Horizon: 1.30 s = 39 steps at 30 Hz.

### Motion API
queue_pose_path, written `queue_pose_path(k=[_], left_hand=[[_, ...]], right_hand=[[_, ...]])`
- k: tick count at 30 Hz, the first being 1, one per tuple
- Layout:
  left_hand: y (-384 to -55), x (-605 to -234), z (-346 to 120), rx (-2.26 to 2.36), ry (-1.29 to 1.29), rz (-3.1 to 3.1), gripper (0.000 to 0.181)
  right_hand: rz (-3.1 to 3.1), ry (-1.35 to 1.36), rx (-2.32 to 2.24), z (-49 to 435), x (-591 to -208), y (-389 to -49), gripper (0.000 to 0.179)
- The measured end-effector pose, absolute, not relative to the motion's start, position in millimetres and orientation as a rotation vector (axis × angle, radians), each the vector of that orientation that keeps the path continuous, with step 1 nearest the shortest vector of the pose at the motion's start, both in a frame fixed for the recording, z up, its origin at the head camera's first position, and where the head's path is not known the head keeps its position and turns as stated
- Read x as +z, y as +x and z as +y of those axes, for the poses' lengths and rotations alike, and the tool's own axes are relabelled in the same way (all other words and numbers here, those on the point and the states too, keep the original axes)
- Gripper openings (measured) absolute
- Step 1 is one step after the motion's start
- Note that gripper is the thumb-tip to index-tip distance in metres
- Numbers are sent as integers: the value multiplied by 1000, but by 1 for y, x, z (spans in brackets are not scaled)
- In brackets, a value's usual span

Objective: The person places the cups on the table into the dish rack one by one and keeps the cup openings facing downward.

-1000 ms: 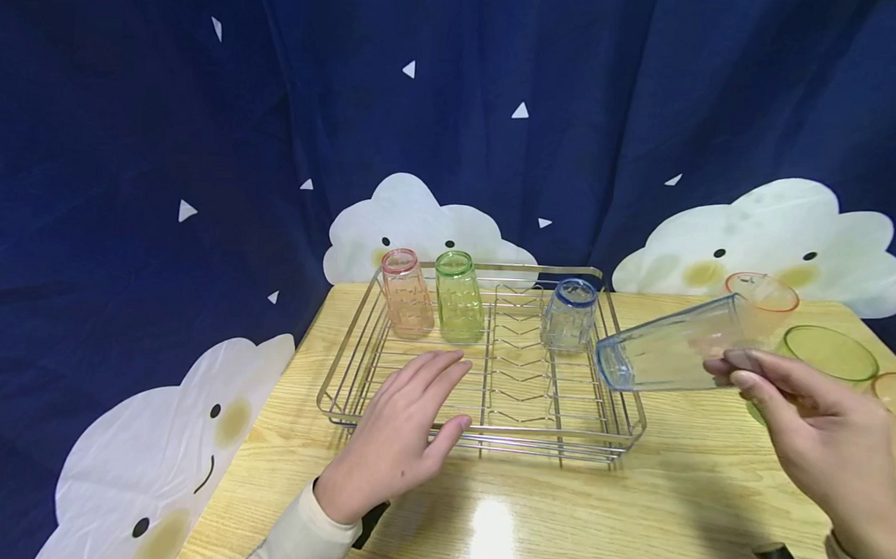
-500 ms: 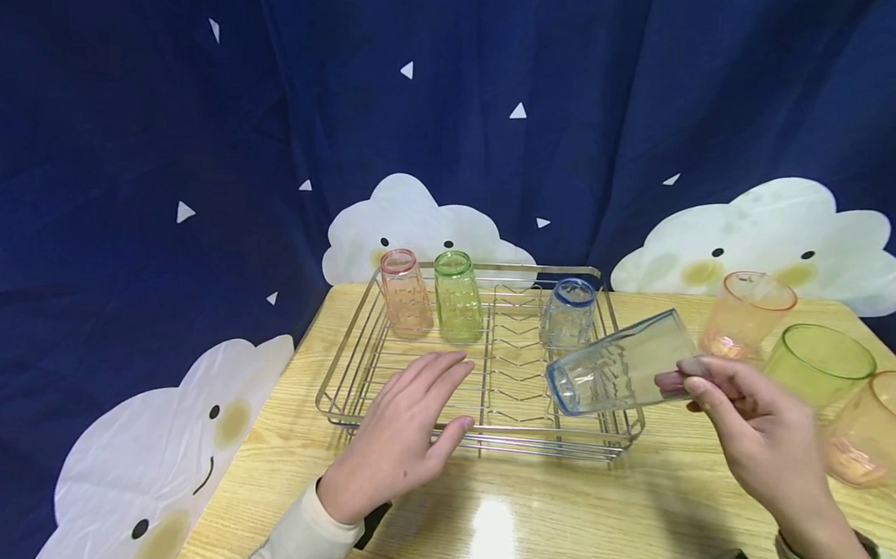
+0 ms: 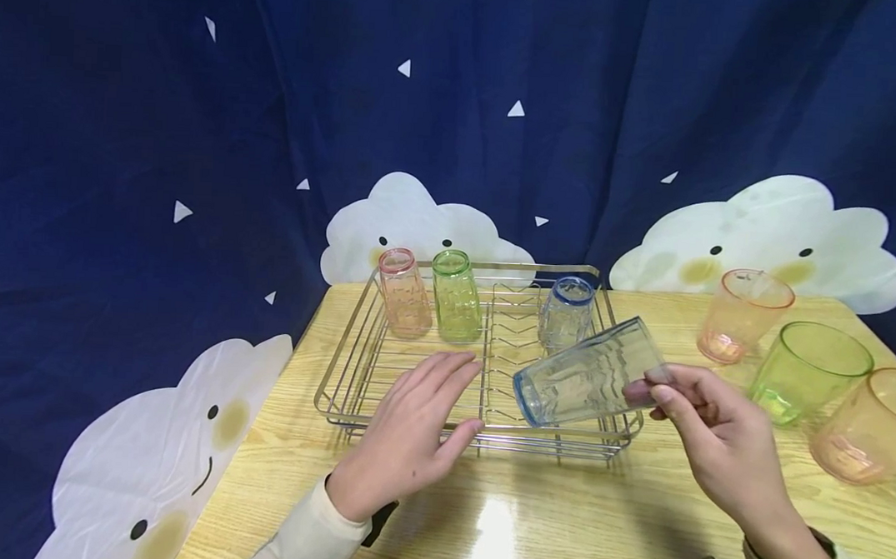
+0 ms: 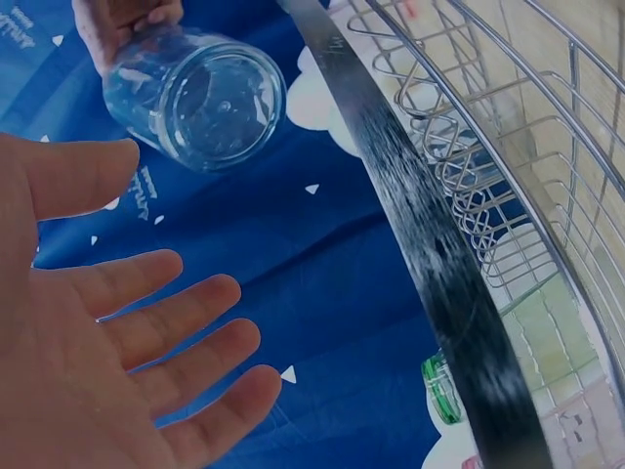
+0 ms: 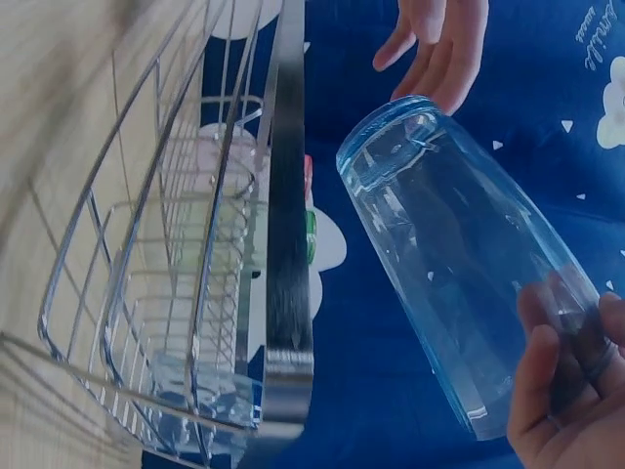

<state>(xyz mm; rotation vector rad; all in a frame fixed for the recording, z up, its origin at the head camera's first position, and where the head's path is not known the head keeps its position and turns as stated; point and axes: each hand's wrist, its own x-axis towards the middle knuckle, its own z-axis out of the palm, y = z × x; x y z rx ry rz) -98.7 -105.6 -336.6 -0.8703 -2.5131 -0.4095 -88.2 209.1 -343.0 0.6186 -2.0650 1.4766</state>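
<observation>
My right hand (image 3: 718, 446) pinches a clear blue drinking glass (image 3: 579, 381) near its rim, thumb on one side and fingers on the other. The glass lies tilted in the air over the front right of a wire dish rack (image 4: 420, 234), its thick base lower and pointing left. Just over the rack's front left part hovers my left hand (image 3: 411, 428), fingers loosely extended and holding nothing. Inside the rack, a pink glass (image 3: 407, 303) and a green glass (image 3: 458, 305) stand upside down at back left; another blue glass (image 3: 566, 322) is upside down at back right.
Right of the rack, an orange-pink cup (image 3: 742, 317), a green cup (image 3: 804, 370) and an orange cup (image 3: 865, 431) stand mouth up on the wooden table (image 3: 543, 517). A dark blue curtain (image 3: 456, 105) with white clouds hangs behind and at the left.
My right hand has carried the blue glass leftward from beside the cups to over the rack's front right, its base dipping slightly. My left hand has barely moved.
</observation>
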Motion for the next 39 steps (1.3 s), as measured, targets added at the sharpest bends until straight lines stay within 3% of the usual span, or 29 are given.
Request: queue_pose_path(k=[25,39], left_hand=[[-98,-341,-97,-418,-893,-2569,87],[-98,-339,-100,-455,-894,-2501,83]], right_hand=[[-1951,781,1682,179,-347,-79,18],[-2102,770,1682,178,-342,-78,20]])
